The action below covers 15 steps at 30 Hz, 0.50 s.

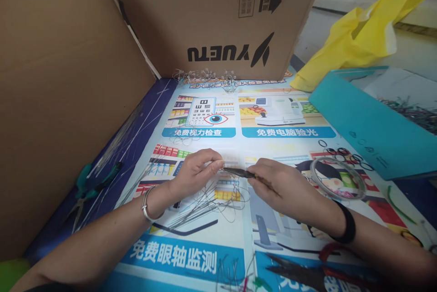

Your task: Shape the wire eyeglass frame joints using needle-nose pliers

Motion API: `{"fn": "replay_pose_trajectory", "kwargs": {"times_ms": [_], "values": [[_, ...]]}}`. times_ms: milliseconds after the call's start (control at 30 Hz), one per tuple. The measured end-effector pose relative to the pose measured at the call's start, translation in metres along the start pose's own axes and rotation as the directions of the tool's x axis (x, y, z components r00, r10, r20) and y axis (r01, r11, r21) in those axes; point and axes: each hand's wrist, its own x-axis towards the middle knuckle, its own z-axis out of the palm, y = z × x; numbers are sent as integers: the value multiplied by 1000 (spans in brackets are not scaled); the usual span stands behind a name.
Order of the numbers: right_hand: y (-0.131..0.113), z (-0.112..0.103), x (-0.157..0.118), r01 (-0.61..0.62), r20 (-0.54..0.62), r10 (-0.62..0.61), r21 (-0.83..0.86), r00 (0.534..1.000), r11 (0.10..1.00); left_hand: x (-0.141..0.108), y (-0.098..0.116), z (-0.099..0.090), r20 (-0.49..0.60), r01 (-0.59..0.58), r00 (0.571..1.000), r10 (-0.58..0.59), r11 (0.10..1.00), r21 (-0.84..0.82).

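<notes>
My right hand [278, 182] is wrapped round the handles of dark needle-nose pliers [239, 172], whose jaws point left. Their tip meets the fingertips of my left hand [200, 169], where thumb and forefinger pinch a thin wire [223, 167]; its end is too small to make out. Just below both hands, looped and straight thin wires [201, 207] lie loose on the printed sheet [232, 233]. A metal bangle [146, 205] is on my left wrist and a black band [348, 222] on my right.
Cardboard walls [218, 18] stand at the back and left. Teal-handled pliers [83, 192] and straight wires [119, 139] lie at left. Scissors [300, 274] are in front. A clear ring [316, 178], black bands [341, 151], a teal box [372, 128] and a yellow bag [341, 55] are at right.
</notes>
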Motion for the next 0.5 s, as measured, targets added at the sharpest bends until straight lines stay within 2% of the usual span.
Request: {"fn": "replay_pose_trajectory", "kwargs": {"times_ms": [267,500], "values": [[-5,-4,-3,44,-38,-55,-233,998,972,-2,0,1,-11,-87,996,88,992,90],[-9,-7,-4,80,-86,-113,-322,990,943,-2,-1,0,3,-105,994,106,988,113]]}}
